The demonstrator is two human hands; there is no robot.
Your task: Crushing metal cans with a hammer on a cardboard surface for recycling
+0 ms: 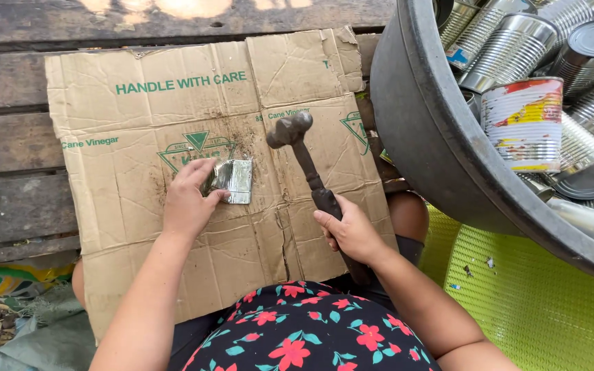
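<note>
My left hand point(188, 200) presses down on a flattened silvery tin piece point(233, 180) that lies on a sheet of brown cardboard point(118, 130). My fingers grip the piece's left side. My right hand point(352, 232) is closed around the dark handle of a rusty ball-peen hammer point(304, 154). The hammer's head is raised, just to the right of the tin piece and apart from it.
A large grey tub point(421, 137) at the right holds several empty tin cans point(525, 124), one with a coloured label. The cardboard lies on dark wooden planks point(8, 144). A lime-green woven seat point(537, 302) sits at the lower right, crumpled sacks point(8, 309) at the lower left.
</note>
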